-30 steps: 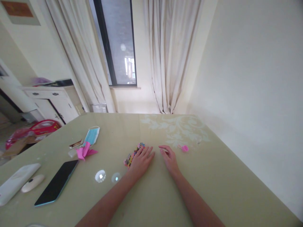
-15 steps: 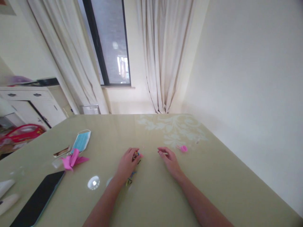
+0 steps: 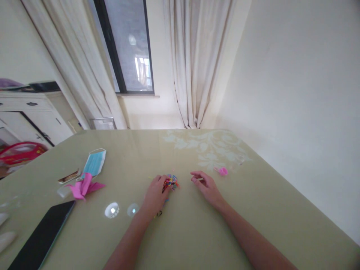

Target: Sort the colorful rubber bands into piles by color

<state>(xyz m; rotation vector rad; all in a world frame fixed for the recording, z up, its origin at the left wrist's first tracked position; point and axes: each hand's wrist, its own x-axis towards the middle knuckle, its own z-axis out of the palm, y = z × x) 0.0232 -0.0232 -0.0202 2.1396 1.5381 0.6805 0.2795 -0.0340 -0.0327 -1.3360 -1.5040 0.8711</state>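
A small heap of colourful rubber bands [image 3: 172, 181] lies on the table, left of the middle. My left hand [image 3: 157, 191] curls round the heap's left side, with thumb and fingers closed on part of it. A few more bands, one of them black [image 3: 159, 213], lie by the left wrist. To the right of the heap and apart from it, my right hand [image 3: 204, 185] rests with loosely bent fingers and a gap between thumb and forefinger. Nothing clear shows in it. A small pink plastic piece [image 3: 223, 171] lies just beyond the right hand.
On the left lie a blue face mask [image 3: 95, 162], a pink folded-paper bird [image 3: 84, 186], a narrow brown-and-white packet [image 3: 69, 176] and a dark phone [image 3: 42, 236]. The table [image 3: 253, 210] meets a white wall on the right. Curtains and a window stand behind.
The view has tilted down slightly and shifted left. More of the rubber-band heap now shows past my left fingers. My right hand's fingers look a little more spread.
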